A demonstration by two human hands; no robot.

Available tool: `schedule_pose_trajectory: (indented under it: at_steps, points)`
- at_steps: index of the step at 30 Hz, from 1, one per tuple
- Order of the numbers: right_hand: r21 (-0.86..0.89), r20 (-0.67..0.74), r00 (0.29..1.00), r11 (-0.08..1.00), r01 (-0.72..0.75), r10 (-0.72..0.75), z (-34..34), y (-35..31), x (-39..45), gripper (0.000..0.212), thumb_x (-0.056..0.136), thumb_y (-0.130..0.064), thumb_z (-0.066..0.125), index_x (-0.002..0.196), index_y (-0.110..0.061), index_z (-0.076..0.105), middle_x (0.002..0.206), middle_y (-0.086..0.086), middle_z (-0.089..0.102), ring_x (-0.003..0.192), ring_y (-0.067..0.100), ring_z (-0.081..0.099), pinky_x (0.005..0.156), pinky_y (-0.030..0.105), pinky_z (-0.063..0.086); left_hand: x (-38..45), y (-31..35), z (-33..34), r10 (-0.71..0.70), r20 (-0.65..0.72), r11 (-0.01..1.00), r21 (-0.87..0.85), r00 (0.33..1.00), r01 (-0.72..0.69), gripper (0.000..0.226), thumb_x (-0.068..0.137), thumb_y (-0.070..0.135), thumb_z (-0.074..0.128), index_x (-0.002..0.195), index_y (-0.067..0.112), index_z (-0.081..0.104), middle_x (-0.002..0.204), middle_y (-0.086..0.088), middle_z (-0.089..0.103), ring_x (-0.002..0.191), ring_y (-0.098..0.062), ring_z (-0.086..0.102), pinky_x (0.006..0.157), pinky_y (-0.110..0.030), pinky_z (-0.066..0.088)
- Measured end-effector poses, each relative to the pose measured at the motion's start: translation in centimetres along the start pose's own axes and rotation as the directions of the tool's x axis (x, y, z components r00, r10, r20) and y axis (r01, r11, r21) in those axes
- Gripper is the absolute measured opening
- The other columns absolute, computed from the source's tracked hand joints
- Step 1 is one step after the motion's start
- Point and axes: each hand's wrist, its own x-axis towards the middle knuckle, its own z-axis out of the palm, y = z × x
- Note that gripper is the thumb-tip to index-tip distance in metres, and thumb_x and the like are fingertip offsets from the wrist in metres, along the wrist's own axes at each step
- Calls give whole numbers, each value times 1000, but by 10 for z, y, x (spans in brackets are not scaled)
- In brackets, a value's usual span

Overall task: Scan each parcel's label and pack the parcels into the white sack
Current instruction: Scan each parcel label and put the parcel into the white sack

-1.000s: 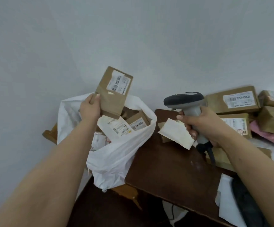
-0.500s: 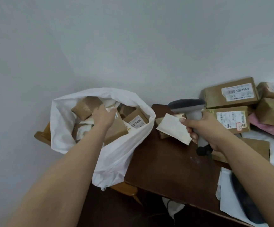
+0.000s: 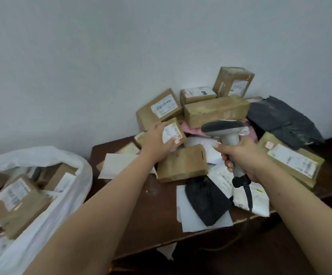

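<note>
My left hand point(image 3: 158, 140) reaches over the table and grips a small brown parcel point(image 3: 176, 131) with a white label, near the bottom left of the parcel pile. My right hand point(image 3: 240, 157) holds a grey barcode scanner point(image 3: 225, 132) by its handle, head pointing left above the pile. The white sack point(image 3: 42, 195) stands open at the lower left, with several labelled brown parcels inside. More brown boxes point(image 3: 216, 111) are stacked against the wall.
A dark wooden table point(image 3: 141, 205) carries the pile: a flat brown envelope point(image 3: 183, 163), white mailers point(image 3: 200, 219), a small black pouch point(image 3: 206, 201), a large black bag point(image 3: 282, 120), a pink packet and a long labelled box point(image 3: 292, 159). The scanner cable hangs over the front edge.
My left hand left the parcel in the sack and moved right onto a small parcel in the table pile. The view swung right; the scanner stays in my right hand.
</note>
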Motion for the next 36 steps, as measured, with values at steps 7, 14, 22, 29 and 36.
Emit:
schedule_pose_trajectory:
  at_steps: [7,14,22,29,36]
  points:
    - [46,-300,948,995,-94,103,-123,30,-16,24,91,-11,68,75,-7,50,52,6,47,34,11,39,36,22,34,26,104,114,219,275,976,-47,936,-215,69,85,25,73,143,7,42,142,-17,41,133,-29,37,112,-39,29]
    - [157,-518,829,976,-149,209,-206,76,-14,19,89,-11,70,81,4,61,45,4,54,38,17,43,45,29,40,30,167,197,164,475,986,-84,865,-141,79,89,29,67,152,9,25,152,-15,29,140,-29,31,110,-34,29]
    - [197,-554,765,944,-264,329,-232,118,7,15,88,-9,69,89,2,60,53,14,52,37,21,49,43,29,42,46,180,246,-143,522,976,-68,841,208,68,92,24,61,148,2,28,144,-19,41,130,-33,42,103,-35,38]
    - [245,-499,778,923,-296,382,-228,123,17,14,92,-8,65,88,2,57,55,14,47,35,18,46,37,25,41,44,177,252,-274,540,902,-144,796,408,37,96,31,54,119,3,59,116,-14,62,106,-31,58,89,-35,46]
    - [214,-564,770,953,-214,299,-224,113,18,25,90,-13,68,74,5,59,59,19,56,39,22,47,48,33,45,33,164,209,-346,550,609,-485,761,627,18,91,30,65,82,27,49,87,11,52,78,-9,48,71,-33,37]
